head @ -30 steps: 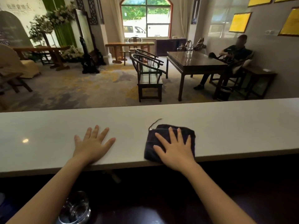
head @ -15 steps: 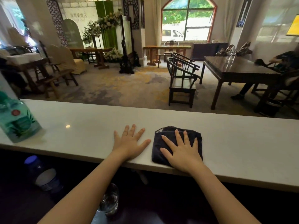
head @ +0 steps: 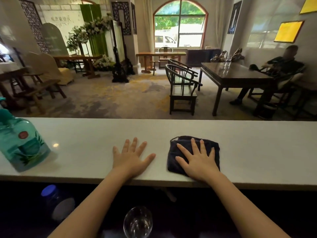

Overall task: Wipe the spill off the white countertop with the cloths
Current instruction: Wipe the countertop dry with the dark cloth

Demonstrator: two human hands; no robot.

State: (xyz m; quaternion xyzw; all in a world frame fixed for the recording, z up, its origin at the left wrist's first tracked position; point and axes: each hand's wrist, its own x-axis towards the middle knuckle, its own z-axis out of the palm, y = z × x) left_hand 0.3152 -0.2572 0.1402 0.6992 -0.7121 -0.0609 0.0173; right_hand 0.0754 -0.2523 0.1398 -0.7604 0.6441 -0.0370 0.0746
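Note:
A dark navy folded cloth (head: 183,140) lies on the white countertop (head: 257,145) near its front edge. My right hand (head: 197,160) rests flat on top of the cloth with the fingers spread, pressing it down rather than gripping it. My left hand (head: 131,158) lies palm-down on the bare counter just left of the cloth, fingers apart, holding nothing. I cannot make out any spill on the white surface.
A teal liquid bottle (head: 22,145) stands on the counter at far left. Below the counter edge are a clear drinking glass (head: 138,222) and a blue-capped jar (head: 56,201). Beyond the counter is a room with dark wooden chairs, tables and a seated person.
The view has swung left, bringing the teal bottle into sight. The gap between my two hands has narrowed. My right hand stays flat on the cloth.

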